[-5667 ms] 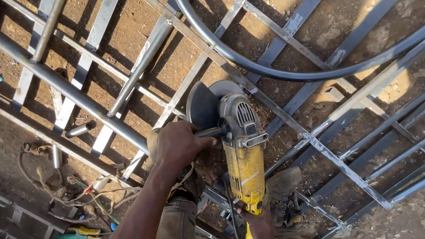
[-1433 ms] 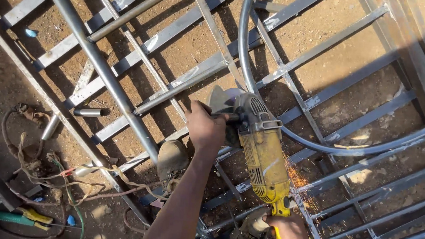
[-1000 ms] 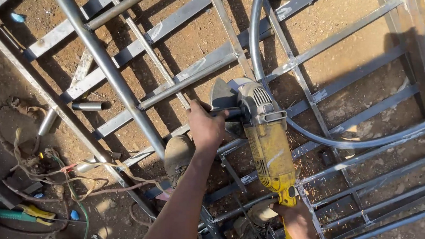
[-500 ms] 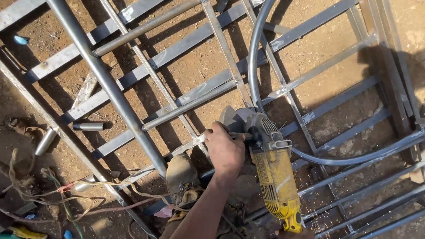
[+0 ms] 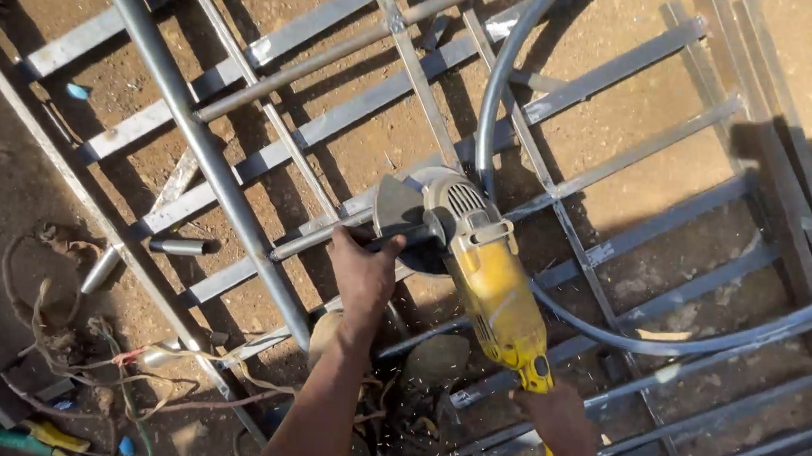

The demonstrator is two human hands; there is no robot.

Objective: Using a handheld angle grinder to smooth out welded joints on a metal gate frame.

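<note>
Both hands are on a yellow angle grinder [image 5: 492, 286]; left hand [image 5: 365, 275] wrapped shut around the black side handle just behind the disc guard; right hand [image 5: 559, 422] closed on the rear grip near the bottom edge of the view, fingers partly cut off by the frame edge.

Grinder now sits lower and further right than half a second ago, and further still from where it was a second and more back; its body has swung so the head points up-left and the tail down-right. Disc and grey guard [image 5: 406, 202] rest low against a flat bar of the steel gate frame [image 5: 627, 67], which lies flat on the dirt ground [image 5: 10, 162]; a few faint sparks show below the tool, near the person's feet. Judgement: the cut or dressing point has shifted along the frame to a fresh joint, work is live rather than paused.

Curved steel pipe [image 5: 502, 82] arcs over the bars just beside the grinder head and sweeps off right. Round tube [image 5: 194, 127] runs diagonally at left. Short pipe offcut [image 5: 179, 245] lies loose on the dirt between bars. Tangle of cables [image 5: 83, 348] at lower left, with some coloured hand tools partly out of view.

Containers: none visible; nothing is held in anything.
</note>
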